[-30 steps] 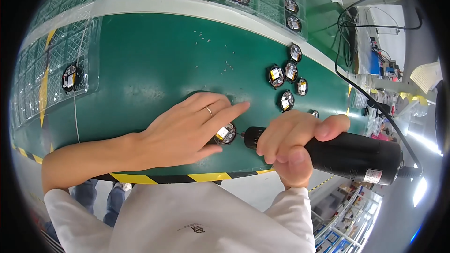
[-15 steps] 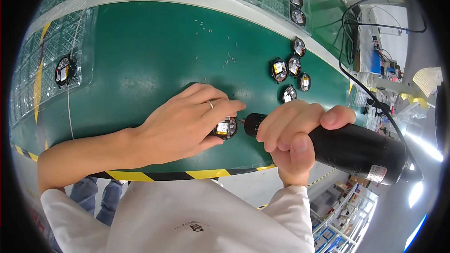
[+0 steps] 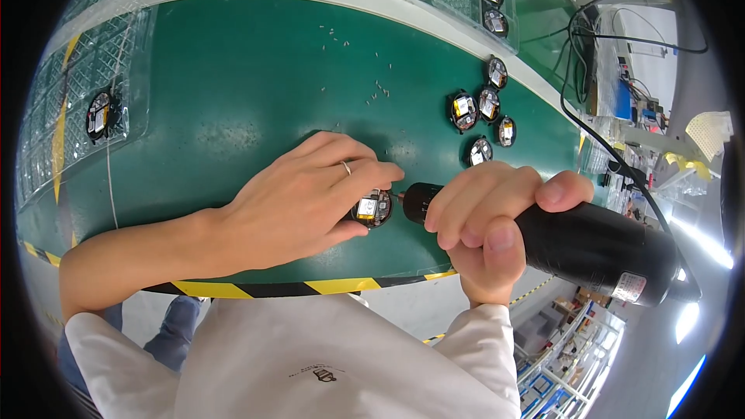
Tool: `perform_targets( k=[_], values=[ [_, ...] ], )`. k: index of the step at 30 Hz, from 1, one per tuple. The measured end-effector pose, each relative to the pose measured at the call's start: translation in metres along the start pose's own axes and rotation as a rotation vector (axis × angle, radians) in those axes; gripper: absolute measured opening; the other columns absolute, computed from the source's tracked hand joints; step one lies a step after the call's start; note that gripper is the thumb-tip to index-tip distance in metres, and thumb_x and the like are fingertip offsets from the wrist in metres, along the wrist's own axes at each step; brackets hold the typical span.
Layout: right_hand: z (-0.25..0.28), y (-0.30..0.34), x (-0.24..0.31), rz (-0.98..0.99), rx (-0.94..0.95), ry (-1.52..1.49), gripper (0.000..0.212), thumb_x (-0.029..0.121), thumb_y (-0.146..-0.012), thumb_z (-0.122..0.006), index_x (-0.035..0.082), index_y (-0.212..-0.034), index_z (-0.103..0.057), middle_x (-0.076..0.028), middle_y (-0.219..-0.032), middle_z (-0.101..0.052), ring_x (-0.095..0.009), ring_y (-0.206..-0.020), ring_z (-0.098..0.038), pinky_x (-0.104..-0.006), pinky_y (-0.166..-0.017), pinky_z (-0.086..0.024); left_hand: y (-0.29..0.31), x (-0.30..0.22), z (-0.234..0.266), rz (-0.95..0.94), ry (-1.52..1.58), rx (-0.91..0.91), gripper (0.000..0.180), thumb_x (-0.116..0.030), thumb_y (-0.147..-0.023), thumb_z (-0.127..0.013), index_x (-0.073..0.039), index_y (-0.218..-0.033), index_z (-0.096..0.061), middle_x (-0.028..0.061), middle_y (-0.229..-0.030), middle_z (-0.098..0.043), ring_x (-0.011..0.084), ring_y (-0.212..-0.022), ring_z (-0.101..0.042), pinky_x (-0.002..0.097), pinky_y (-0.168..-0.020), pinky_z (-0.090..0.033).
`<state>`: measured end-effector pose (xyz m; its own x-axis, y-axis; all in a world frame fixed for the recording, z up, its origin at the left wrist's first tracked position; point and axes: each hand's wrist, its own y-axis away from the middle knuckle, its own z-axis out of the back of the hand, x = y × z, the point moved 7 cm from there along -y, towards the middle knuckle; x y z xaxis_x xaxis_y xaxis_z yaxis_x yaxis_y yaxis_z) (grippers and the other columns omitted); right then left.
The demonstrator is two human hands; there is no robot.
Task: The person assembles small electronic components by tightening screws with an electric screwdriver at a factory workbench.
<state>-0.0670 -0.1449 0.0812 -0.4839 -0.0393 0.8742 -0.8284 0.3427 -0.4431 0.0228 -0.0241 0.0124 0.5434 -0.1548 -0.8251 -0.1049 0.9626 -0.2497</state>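
Screwdriver (image 3: 578, 236) shifted forward — round device (image 3: 371, 209), black-rimmed, silvery, yellow-streaked

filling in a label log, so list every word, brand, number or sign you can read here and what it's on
None can be read well enough to quote.
Pale sticker on the black power driver in the right hand: print too small.
White label on the round module at the left hand: too small.
White shirt: small dark emblem with marks beside it, too small.
Yellow-and-black tape: stripes only, no lettering seen.
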Motion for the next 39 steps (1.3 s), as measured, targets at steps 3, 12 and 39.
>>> perform_targets(
  k=[3, 12, 39],
  values=[
    [0.000, 0.001, -0.001, -0.008, 0.006, 0.009, 0.047, -0.008, -0.089, -0.063, 0.012, -0.120, -0.034, -0.009, -0.070, -0.059, -0.022, -0.056, -0.058, -0.0422, -0.058, -0.055, 0.001, 0.001, 0.000, 0.010, -0.009, 0.010, 0.057, -0.015, -0.074, -0.084, -0.011, -0.125, -0.059, 0.0071, -0.122, -0.060, 0.0301, -0.116, -0.055, 0.0417, -0.099, -0.045],
    [-0.007, 0.001, 0.002, 0.081, 0.103, 0.001, 0.049, -0.013, -0.085, -0.065, 0.012, -0.113, -0.033, -0.010, -0.069, -0.058, -0.023, -0.057, -0.058, -0.0418, -0.056, -0.053, -0.001, 0.004, -0.002, 0.012, 0.042, 0.006, 0.055, -0.016, -0.075, -0.082, -0.011, -0.125, -0.059, 0.0053, -0.122, -0.063, 0.0299, -0.117, -0.054, 0.0426, -0.102, -0.044],
    [0.009, -0.004, 0.015, 0.012, -0.149, -0.022, 0.044, 0.004, -0.095, -0.061, 0.012, -0.131, -0.035, -0.006, -0.067, -0.054, -0.021, -0.052, -0.055, -0.0398, -0.052, -0.053, -0.009, -0.007, 0.014, -0.083, -0.148, -0.173, 0.051, -0.020, -0.077, -0.081, -0.008, -0.123, -0.064, 0.0106, -0.130, -0.059, 0.0334, -0.127, -0.052, 0.0465, -0.105, -0.043]
  ],
)
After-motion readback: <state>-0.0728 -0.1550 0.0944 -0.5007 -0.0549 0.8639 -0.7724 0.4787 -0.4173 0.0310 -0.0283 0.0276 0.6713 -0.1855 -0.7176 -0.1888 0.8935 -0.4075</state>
